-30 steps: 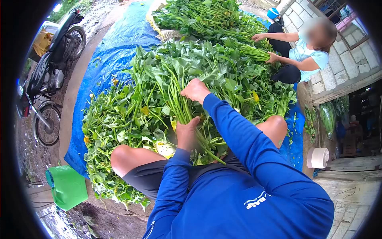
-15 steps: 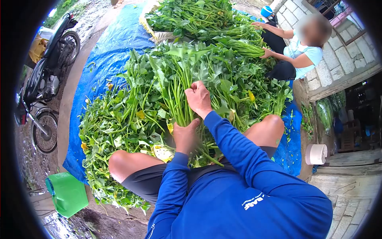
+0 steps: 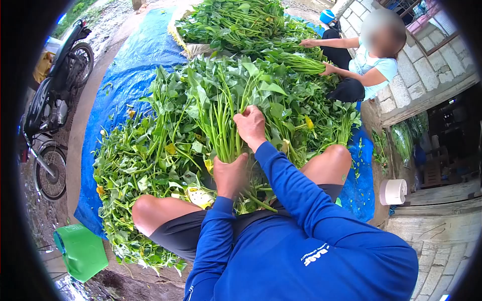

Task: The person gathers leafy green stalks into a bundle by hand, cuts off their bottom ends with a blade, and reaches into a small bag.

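My left hand (image 3: 230, 176) is wrapped round the lower stems of an upright bunch of water spinach (image 3: 219, 128). Higher up and to the right, my right hand (image 3: 250, 124) is closed in a pinch on a stem at the bunch's side, its leafy top rising above the fingers. A wide heap of loose water spinach (image 3: 145, 165) spreads around both hands and between my knees. Some yellow leaves (image 3: 171, 149) show among the green. The cut ends of the held bunch are mostly hidden behind my left hand.
A blue tarp (image 3: 113, 100) lies under the heap. At the far right a person (image 3: 374, 62) sits with both hands on bundled greens (image 3: 301, 61). A motorcycle (image 3: 55, 103) stands at left, a green container (image 3: 83, 253) at lower left, a white pail (image 3: 393, 192) at right.
My right hand has shifted slightly, and a leafy stem now leans right above it, apart from the bunch. The other person's far hand has moved left over the greens. The view has shifted slightly.
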{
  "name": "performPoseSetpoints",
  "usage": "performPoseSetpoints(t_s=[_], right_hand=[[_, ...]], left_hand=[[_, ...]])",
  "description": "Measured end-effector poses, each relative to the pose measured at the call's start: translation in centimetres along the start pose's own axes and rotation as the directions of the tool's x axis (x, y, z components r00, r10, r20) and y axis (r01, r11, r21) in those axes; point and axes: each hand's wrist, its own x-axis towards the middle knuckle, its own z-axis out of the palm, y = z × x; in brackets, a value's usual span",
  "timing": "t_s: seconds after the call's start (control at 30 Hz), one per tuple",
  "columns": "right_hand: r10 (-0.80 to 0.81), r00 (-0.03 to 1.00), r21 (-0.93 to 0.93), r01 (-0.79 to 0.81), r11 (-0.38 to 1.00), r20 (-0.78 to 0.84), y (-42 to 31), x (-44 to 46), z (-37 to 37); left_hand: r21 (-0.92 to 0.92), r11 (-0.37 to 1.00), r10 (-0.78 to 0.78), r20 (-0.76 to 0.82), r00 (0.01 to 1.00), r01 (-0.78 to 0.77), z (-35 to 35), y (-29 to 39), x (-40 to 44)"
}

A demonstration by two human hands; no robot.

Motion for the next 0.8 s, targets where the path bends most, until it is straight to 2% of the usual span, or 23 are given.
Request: performPoseSetpoints(t_s=[0.03, 0.07, 0.1, 0.17, 0.2, 0.23, 0.27, 0.3, 0.37, 0.4, 0.43, 0.5, 0.57, 0.6, 0.63, 0.67, 0.7, 0.73, 0.77, 0.8], right_hand=[[0.0, 0.998, 0.091, -0.006, 0.996, 0.068, -1.0, -0.2, -0.2], [0.175, 0.94, 0.28, -0.259, 0.924, 0.293, -1.9, -0.5, -1.1], [0.181, 0.865, 0.302, -0.35, 0.887, 0.468, -2.0, 0.0, -1.5], [0.128, 0.723, 0.424, -0.529, 0.735, 0.679, -2.3, 0.3, -0.6], [0.083, 0.699, 0.414, -0.51, 0.754, 0.71, -1.2, 0.4, 0.7], [0.136, 0.737, 0.248, -0.387, 0.888, 0.662, -1.7, 0.3, 1.8], [0.07, 0.861, 0.065, -0.118, 0.991, 0.503, -2.0, -0.3, 2.6], [-0.05, 0.936, -0.176, 0.118, 0.977, 0.349, -3.9, -2.0, 2.4], [-0.388, 0.884, -0.223, 0.446, 0.867, 0.26, -7.6, -6.2, -0.7], [-0.429, 0.823, -0.234, 0.53, 0.815, 0.373, -8.2, -8.0, -2.6], [-0.437, 0.786, -0.237, 0.57, 0.787, 0.438, -7.9, -9.6, -4.1], [-0.425, 0.784, -0.204, 0.555, 0.806, 0.453, -5.1, -11.9, -5.8], [-0.436, 0.766, -0.222, 0.582, 0.782, 0.472, 0.9, -14.1, -4.0], [-0.077, 0.772, -0.155, 0.223, 0.962, 0.631, -2.9, -14.5, -5.2], [-0.136, 0.762, -0.22, 0.345, 0.912, 0.633, -0.7, -14.7, -4.5], [-0.547, 0.631, -0.165, 0.724, 0.669, 0.55, 0.7, -13.4, -4.7], [-0.833, 0.331, -0.167, 0.943, 0.286, 0.444, 1.4, -12.1, -5.2], [-0.727, 0.6, -0.039, 0.779, 0.626, 0.334, 0.3, -10.7, -6.7], [-0.525, 0.809, 0.129, 0.51, 0.85, 0.264, -1.0, -8.6, -8.7], [-0.43, 0.897, -0.148, 0.441, 0.885, 0.1, -0.3, -5.9, -10.7]], left_hand=[[0.01, 1.0, -0.009, 0.023, 1.0, 0.009, -0.1, -0.8, 0.7], [0.021, 1.0, -0.019, 0.045, 0.999, 0.018, -0.4, -1.5, 1.2], [-0.018, 0.998, -0.063, 0.113, 0.992, 0.065, -0.7, -1.2, 1.4], [-0.083, 0.981, -0.147, 0.252, 0.956, 0.173, -1.2, -0.7, 1.7], [-0.11, 0.978, -0.15, 0.217, 0.965, 0.177, -0.8, -1.1, 1.8], [-0.156, 0.965, -0.178, 0.201, 0.963, 0.211, -1.1, -1.5, 1.8], [-0.2, 0.95, -0.204, 0.187, 0.961, 0.241, -1.5, -1.8, 2.2], [-0.241, 0.931, -0.235, 0.177, 0.956, 0.273, -1.7, -2.1, 2.3], [-0.374, 0.917, -0.112, 0.085, 0.99, 0.136, -2.1, -0.9, 1.8], [-0.481, 0.868, -0.119, 0.044, 0.992, 0.125, -2.1, -0.7, 2.2], [-0.581, 0.806, -0.132, 0.001, 0.991, 0.107, -2.2, -0.6, 2.6], [-0.546, 0.826, -0.141, 0.036, 0.989, 0.138, -4.1, -1.4, 3.9], [-0.622, 0.771, -0.18, -0.006, 0.984, 0.138, -4.3, -0.8, 3.7], [-0.594, 0.798, -0.173, -0.072, 0.982, 0.097, -3.9, -1.0, 3.5], [-0.567, 0.822, -0.154, -0.145, 0.977, 0.046, -3.5, -1.0, 3.6], [-0.577, 0.814, -0.181, -0.129, 0.975, 0.075, -3.9, -1.4, 3.5], [-0.557, 0.825, -0.191, -0.112, 0.975, 0.098, -4.1, -1.0, 3.1], [-0.541, 0.833, -0.198, -0.095, 0.976, 0.116, -4.4, -0.1, 2.6], [-0.53, 0.839, -0.197, -0.081, 0.977, 0.126, -4.5, 0.5, 2.6], [-0.5, 0.858, -0.191, -0.097, 0.977, 0.118, -4.7, 0.6, 2.9]])
